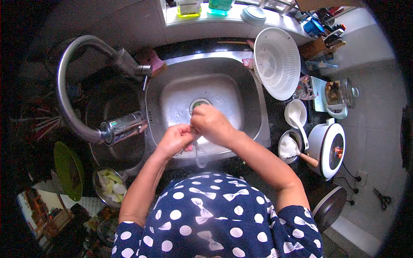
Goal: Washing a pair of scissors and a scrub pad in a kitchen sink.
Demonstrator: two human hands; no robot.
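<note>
Over the near part of a stainless steel sink (222, 84), my two hands meet fingertip to fingertip. My left hand (176, 138) pinches something small, with a translucent clear piece (201, 156), perhaps plastic, hanging below its fingers at the sink's front rim. My right hand (211, 124) is curled against the left fingertips and slightly blurred; its fingers hide what lies between them. Just beyond the hands, the drain (199, 103) shows with something green in it.
A chrome faucet (63, 87) arches at the left, above a bowl of pale green cut pieces (111, 187). To the right stand a white colander (277, 64), a white ladle in a bowl (295, 113), a metal bowl of white powder (288, 146) and a white electric pot (332, 150).
</note>
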